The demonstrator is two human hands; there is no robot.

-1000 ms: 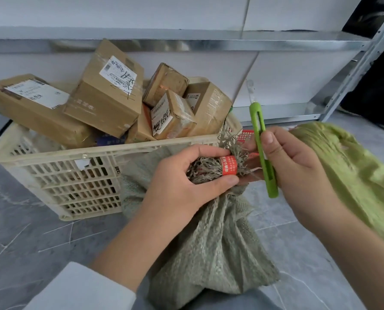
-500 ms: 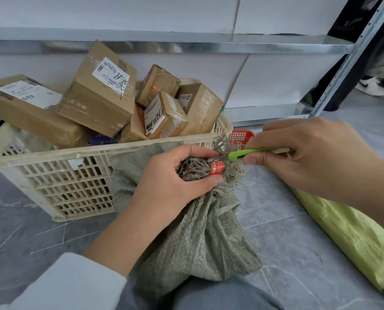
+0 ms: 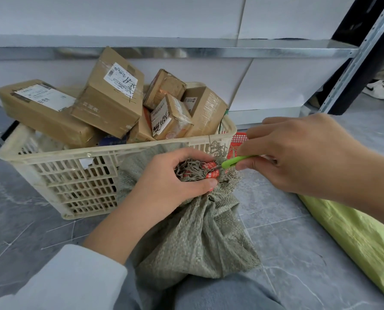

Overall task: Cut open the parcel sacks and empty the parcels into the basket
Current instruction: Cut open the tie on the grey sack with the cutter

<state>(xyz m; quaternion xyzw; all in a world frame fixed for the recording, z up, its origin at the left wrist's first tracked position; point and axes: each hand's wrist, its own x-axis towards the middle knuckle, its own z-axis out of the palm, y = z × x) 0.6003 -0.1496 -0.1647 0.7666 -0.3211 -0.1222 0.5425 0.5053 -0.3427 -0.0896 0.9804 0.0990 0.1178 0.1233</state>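
A grey-green woven sack stands on the floor against my knee, its frayed neck bunched and bound with a red tie. My left hand grips that neck just under the tie. My right hand pinches a green cutter lying level, its blade tip touching the tie. Behind the sack sits a cream plastic basket piled with several brown cardboard parcels.
A bright yellow-green sack lies on the grey tiled floor at the right. A small red basket peeks out behind the cream one. Metal shelving runs along the white wall; a person's shoe shows far right.
My right hand turned the cutter from upright to level and brought its blade to the red tie. My left hand kept its hold on the sack's neck.
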